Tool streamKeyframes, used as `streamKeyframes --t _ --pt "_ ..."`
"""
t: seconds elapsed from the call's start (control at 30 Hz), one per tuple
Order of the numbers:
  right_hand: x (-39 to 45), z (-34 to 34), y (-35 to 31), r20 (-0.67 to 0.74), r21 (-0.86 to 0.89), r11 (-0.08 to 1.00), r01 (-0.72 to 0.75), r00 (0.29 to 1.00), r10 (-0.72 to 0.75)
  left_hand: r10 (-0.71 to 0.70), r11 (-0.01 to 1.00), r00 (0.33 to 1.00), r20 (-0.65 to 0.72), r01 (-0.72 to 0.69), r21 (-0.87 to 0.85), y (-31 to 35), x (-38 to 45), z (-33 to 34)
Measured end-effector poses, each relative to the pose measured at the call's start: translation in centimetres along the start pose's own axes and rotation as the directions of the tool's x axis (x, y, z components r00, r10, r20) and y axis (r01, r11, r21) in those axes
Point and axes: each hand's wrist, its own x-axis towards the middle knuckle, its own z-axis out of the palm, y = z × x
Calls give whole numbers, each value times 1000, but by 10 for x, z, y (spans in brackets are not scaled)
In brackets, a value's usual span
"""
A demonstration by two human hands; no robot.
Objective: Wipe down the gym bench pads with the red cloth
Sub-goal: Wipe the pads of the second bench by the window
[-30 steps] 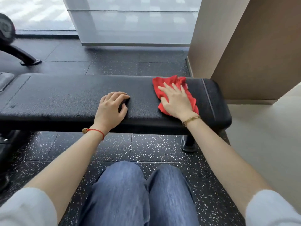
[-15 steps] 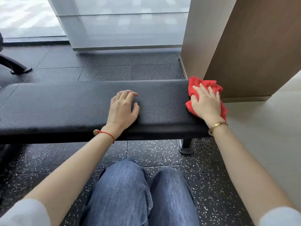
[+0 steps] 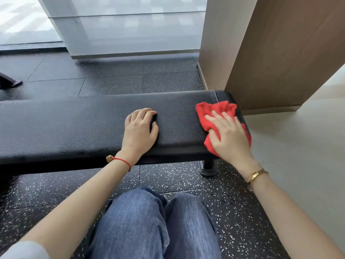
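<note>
1. The red cloth (image 3: 216, 116) lies bunched at the right end of the black padded bench (image 3: 74, 126), right of the frame's centre, just on the near side of the seam stitched across the pad. It sits there, I judge, because this end is the part being wiped.

2. The right hand (image 3: 230, 135) lies flat on the cloth with fingers spread and nearly straight, thumb along the cloth's near edge. This grip is released rather than clenched: the palm presses the cloth down instead of pinching it. A broad flat press suits wiping, since it keeps much of the fabric against the pad.

3. Part of the cloth hangs over the bench's near edge below the right hand, so the rounded front rim likely gets covered too.

4. The left hand (image 3: 140, 130) rests on the pad near the middle of the frame, well apart from the cloth, fingers loosely bent and holding nothing. Its grip is relaxed; it looks placed to brace the person leaning forward.

5. The person's knees, in jeans (image 3: 149, 227), sit at the lower centre, close to the bench, which keeps the whole pad within reach.

6. The long stretch of pad toward the left of the frame carries no cloth; whether it is already wiped cannot be told.
</note>
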Motion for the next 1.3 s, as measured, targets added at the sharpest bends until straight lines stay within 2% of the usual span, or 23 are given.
streamKeyframes --t 0.1,0.17,0.23,0.3,0.43,0.5,0.57,0.63,0.8,0.93,1.07,1.13,1.3 --pt "40 -3 24 5 0 982 -190 982 190 -15 1000 1000 1 15 19 2 0 1" --pt "75 -1 22 45 17 973 -232 972 231 -24 999 1000 -2 24 28 4 1 2" --pt "100 5 7 93 20 981 -191 978 188 -26 999 1000 -1 26 38 5 1 2" --pt "105 11 -16 130 27 996 -90 988 86 -27 999 1000 -3 27 40 4 1 2" --pt "60 17 -50 144 67 980 188 970 -196 -33 999 999 -12 33 22 5 1 2" --pt "33 13 -47 126 92 960 264 953 -274 -24 1000 999 -21 25 11 5 0 1" --pt "20 7 -30 103 100 963 250 960 -260 -17 1000 1000 -24 18 8 4 0 0" --pt "23 3 -12 82 75 981 179 979 -185 -20 1000 1000 -21 20 12 5 -1 1" --pt "81 9 -9 107 13 1000 26 994 -27 -13 997 1000 3 13 80 9 2 -1" --pt "103 18 -42 162 56 995 81 983 -89 -23 996 1000 3 23 87 10 4 -3" --pt "63 20 -61 146 118 958 261 950 -277 -33 998 999 -6 34 58 7 4 -2" --pt "43 17 -52 129 124 945 304 939 -319 -37 999 999 -17 37 36 7 4 -2" --pt "55 17 -38 95 96 981 166 980 -175 -36 999 998 -45 35 -25 6 2 -4"
